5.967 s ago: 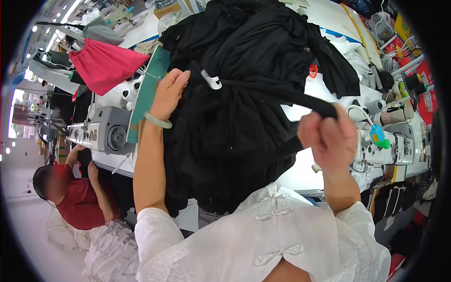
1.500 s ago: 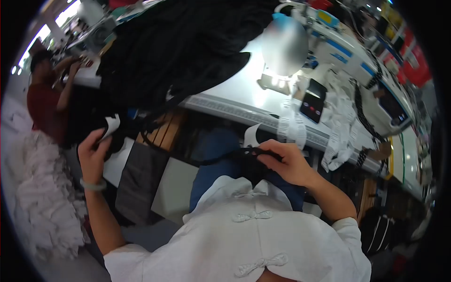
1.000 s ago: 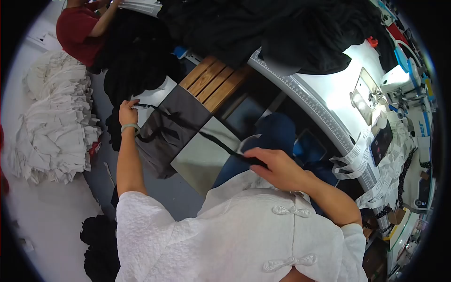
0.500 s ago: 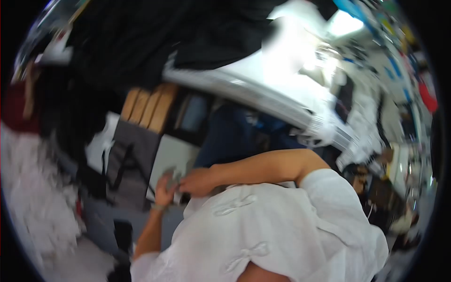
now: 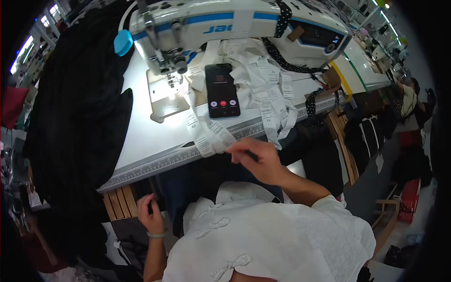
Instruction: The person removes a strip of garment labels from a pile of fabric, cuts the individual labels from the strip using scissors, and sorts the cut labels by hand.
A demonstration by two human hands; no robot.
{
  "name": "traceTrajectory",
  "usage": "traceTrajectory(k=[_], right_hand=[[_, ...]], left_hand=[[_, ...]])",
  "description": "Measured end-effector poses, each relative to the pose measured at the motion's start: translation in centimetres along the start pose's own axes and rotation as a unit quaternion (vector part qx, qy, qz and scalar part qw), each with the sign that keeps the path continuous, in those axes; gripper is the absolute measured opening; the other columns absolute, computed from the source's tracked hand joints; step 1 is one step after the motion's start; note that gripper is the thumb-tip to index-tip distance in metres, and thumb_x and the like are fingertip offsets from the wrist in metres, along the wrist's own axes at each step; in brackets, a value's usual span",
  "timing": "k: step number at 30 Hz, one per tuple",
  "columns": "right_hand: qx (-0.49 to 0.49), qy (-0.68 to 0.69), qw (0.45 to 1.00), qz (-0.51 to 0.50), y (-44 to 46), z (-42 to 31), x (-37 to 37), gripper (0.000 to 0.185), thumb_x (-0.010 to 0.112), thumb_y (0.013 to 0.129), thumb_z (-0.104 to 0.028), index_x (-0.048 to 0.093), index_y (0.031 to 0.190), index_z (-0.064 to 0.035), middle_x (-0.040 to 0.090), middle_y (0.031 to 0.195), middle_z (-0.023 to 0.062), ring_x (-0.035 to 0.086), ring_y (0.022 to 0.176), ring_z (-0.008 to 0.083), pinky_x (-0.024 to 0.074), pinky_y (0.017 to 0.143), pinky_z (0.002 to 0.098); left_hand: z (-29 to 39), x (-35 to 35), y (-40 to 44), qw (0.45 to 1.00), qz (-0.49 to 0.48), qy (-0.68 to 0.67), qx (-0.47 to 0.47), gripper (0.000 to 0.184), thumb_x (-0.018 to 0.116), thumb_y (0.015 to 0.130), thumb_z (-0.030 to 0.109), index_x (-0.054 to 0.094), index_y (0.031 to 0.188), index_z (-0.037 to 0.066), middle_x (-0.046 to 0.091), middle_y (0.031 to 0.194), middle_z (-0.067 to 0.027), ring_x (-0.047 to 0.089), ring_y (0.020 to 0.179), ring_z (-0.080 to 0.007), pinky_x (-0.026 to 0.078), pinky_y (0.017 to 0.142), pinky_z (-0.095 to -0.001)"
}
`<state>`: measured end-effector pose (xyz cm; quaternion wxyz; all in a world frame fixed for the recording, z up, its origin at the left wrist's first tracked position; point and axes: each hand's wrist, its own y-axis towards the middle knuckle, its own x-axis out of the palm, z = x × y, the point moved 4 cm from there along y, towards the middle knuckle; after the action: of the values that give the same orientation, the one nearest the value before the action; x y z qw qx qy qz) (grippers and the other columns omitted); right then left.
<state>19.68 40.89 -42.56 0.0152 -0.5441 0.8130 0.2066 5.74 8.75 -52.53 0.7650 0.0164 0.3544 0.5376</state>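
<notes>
My right hand [image 5: 260,162] is at the table's front edge, its fingers closed at the end of a white printed label tape [image 5: 203,136]. The tape runs down from near the needle area of the sewing machine [image 5: 202,26] and loops over the edge. Low on the left, my left hand [image 5: 151,214] is raised with fingers loosely apart and nothing in them. A phone [image 5: 223,91] lies face up on the white table [image 5: 141,141], its screen showing call buttons. More printed label strips [image 5: 270,91] lie bunched to the right of the phone.
Black cloth [image 5: 80,98] covers the table's left side and hangs down. A ruler strip [image 5: 150,171] runs along the front edge. Black dotted ribbon [image 5: 286,61] drapes from the machine. A wooden slatted piece [image 5: 120,202] is below the table. Another person [image 5: 411,96] is at far right.
The view has swung up from the lower area to the tabletop. My hands, close together before, are now apart: the right is at the label tape, the left is low.
</notes>
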Motion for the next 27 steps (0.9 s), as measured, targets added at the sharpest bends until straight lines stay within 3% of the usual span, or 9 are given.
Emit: traceTrajectory(k=[5, 8, 11, 13, 18, 22, 27], right_hand=[[0.017, -0.045, 0.991, 0.128, -0.9, 1.6, -7.9, 0.018, 0.054, 0.091, 0.004, 0.065, 0.105, 0.0016, 0.065, 0.082, 0.0074, 0.062, 0.073, 0.0114, 0.0499, 0.066, 0.0245], [0.009, -0.099, 0.98, 0.171, -0.9, 1.7, -12.4, 0.018, 0.055, 0.091, 0.003, 0.066, 0.104, 0.0011, 0.066, 0.08, 0.0068, 0.062, 0.071, 0.0099, 0.0489, 0.063, 0.0237], [0.018, -0.104, 0.97, 0.217, -0.7, 2.4, -15.2, 0.016, 0.055, 0.091, 0.003, 0.067, 0.102, 0.0014, 0.067, 0.081, 0.0069, 0.062, 0.071, 0.0092, 0.0486, 0.064, 0.0231], [0.019, -0.088, 0.963, 0.254, -0.4, 3.1, -15.9, 0.016, 0.055, 0.091, 0.003, 0.067, 0.102, 0.0017, 0.066, 0.08, 0.007, 0.062, 0.071, 0.0093, 0.0485, 0.064, 0.0229], [0.007, -0.031, 0.964, 0.265, -1.3, 5.0, -14.5, 0.014, 0.055, 0.091, 0.004, 0.066, 0.1, 0.0027, 0.066, 0.082, 0.007, 0.062, 0.07, 0.0102, 0.0494, 0.064, 0.0232], [0.006, -0.007, 0.963, 0.27, -1.8, 5.0, -14.4, 0.013, 0.055, 0.092, 0.006, 0.066, 0.1, 0.0033, 0.065, 0.084, 0.0078, 0.061, 0.071, 0.0099, 0.0496, 0.064, 0.0227], [-0.064, -0.005, 0.956, 0.287, -1.5, 1.9, -15.5, 0.013, 0.054, 0.094, 0.004, 0.063, 0.104, 0.0057, 0.063, 0.083, 0.0091, 0.058, 0.072, 0.011, 0.0477, 0.064, 0.023]], left_hand=[[12.4, 6.4, 7.3, 0.968, -0.091, -0.094, 0.213, 0.02, 0.057, 0.08, -0.015, 0.065, 0.091, -0.001, 0.066, 0.093, -0.0131, 0.062, 0.085, -0.0277, 0.05, 0.076, -0.0348], [17.1, 6.7, 10.1, 0.944, -0.07, -0.117, 0.3, 0.02, 0.059, 0.082, -0.006, 0.064, 0.098, 0.004, 0.066, 0.093, -0.0135, 0.062, 0.084, -0.0298, 0.05, 0.077, -0.0402], [22.8, 4.2, 13.5, 0.906, 0.087, -0.128, 0.394, 0.023, 0.062, 0.083, 0.017, 0.055, 0.105, 0.019, 0.051, 0.097, -0.0097, 0.055, 0.083, -0.0286, 0.044, 0.069, -0.0427], [27.3, 2.9, 15.1, 0.864, 0.203, -0.192, 0.419, 0.021, 0.061, 0.083, 0.016, 0.052, 0.102, 0.02, 0.046, 0.098, -0.0085, 0.052, 0.083, -0.0272, 0.04, 0.066, -0.04], [31.2, 1.3, 15.9, 0.779, 0.229, -0.224, 0.538, 0.022, 0.06, 0.085, 0.016, 0.052, 0.105, 0.02, 0.048, 0.098, -0.0079, 0.052, 0.084, -0.0264, 0.04, 0.069, -0.0399], [32.1, 0.8, 16.1, 0.758, 0.22, -0.225, 0.571, 0.023, 0.059, 0.086, 0.016, 0.051, 0.108, 0.02, 0.05, 0.099, -0.0075, 0.053, 0.085, -0.0258, 0.04, 0.072, -0.0397], [32.7, 0.3, 16.2, 0.742, 0.208, -0.228, 0.595, 0.024, 0.057, 0.088, 0.017, 0.051, 0.112, 0.02, 0.052, 0.099, -0.0069, 0.054, 0.087, -0.025, 0.041, 0.075, -0.0396]])
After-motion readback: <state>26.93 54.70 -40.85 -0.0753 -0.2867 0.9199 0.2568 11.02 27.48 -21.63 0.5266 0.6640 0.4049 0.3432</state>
